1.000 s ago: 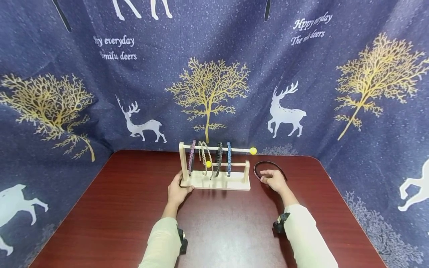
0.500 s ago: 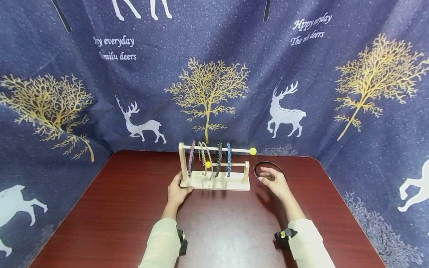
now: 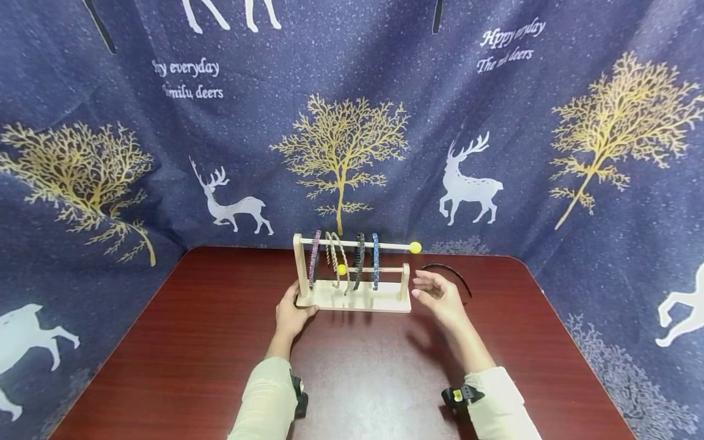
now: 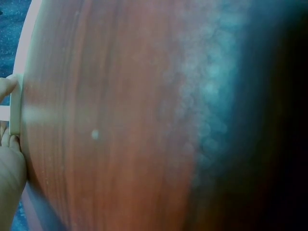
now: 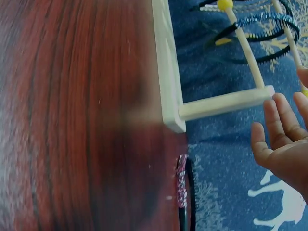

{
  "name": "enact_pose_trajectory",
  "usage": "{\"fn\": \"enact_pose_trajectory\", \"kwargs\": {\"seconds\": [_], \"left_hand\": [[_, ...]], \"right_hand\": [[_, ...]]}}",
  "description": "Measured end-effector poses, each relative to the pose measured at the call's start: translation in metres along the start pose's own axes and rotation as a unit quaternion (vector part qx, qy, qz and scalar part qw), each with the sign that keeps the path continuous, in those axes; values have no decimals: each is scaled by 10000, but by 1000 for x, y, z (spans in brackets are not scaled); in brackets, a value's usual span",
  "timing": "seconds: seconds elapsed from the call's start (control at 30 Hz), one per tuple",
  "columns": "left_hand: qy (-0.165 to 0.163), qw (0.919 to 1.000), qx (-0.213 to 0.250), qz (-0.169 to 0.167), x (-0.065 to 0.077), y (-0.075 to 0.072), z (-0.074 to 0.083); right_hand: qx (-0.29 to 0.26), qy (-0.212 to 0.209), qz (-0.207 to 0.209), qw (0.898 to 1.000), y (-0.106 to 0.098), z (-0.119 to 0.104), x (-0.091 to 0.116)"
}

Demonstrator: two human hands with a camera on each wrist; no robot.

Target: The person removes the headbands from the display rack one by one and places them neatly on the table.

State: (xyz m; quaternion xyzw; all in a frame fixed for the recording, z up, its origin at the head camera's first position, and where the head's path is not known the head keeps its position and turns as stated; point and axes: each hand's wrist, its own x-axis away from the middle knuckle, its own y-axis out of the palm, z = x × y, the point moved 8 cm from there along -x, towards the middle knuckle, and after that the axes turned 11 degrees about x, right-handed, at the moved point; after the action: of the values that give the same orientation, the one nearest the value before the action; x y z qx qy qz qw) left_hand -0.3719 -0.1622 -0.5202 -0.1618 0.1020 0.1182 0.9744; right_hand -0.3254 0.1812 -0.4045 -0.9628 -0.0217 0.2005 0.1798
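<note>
My left hand (image 3: 291,315) grips the left end of a pale wooden headband rack (image 3: 357,299), thumb at the front of its base. In the left wrist view, only part of that hand (image 4: 10,168) shows at the left edge. Beside the rack's right post my right hand (image 3: 442,302) is raised with fingers extended, holding nothing; the right wrist view puts its fingertips close to the post (image 5: 226,103). Behind it a dark headband (image 3: 442,265) lies on the table, partly hidden; its pink sequined part (image 5: 182,180) shows from the right wrist.
On the rack's upper bar hang a pink-purple headband (image 3: 315,260), beige braided ones (image 3: 332,253), a black one (image 3: 360,260) and a blue one (image 3: 376,263). Yellow balls (image 3: 415,247) cap the bars. A patterned blue cloth (image 3: 352,73) hangs behind the dark red table (image 3: 220,342).
My right hand has moved left and up from the dark headband to the rack's right end, its fingers spreading. The headband stays on the table. My left hand keeps its place on the rack.
</note>
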Motion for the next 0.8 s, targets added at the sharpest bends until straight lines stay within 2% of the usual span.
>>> {"fn": "enact_pose_trajectory", "kwargs": {"seconds": [0.33,0.5,0.8], "left_hand": [[-117,9999,8,16,0,0,-3],[-54,10000,-26,34,2,0,-2],[-2,10000,44,43,2,-1,1]], "right_hand": [[-398,-71,-137,9991,19,-10,-7],[-470,-91,-261,9985,29,-15,-11],[-985,-121,-500,9938,49,-9,-21]]}}
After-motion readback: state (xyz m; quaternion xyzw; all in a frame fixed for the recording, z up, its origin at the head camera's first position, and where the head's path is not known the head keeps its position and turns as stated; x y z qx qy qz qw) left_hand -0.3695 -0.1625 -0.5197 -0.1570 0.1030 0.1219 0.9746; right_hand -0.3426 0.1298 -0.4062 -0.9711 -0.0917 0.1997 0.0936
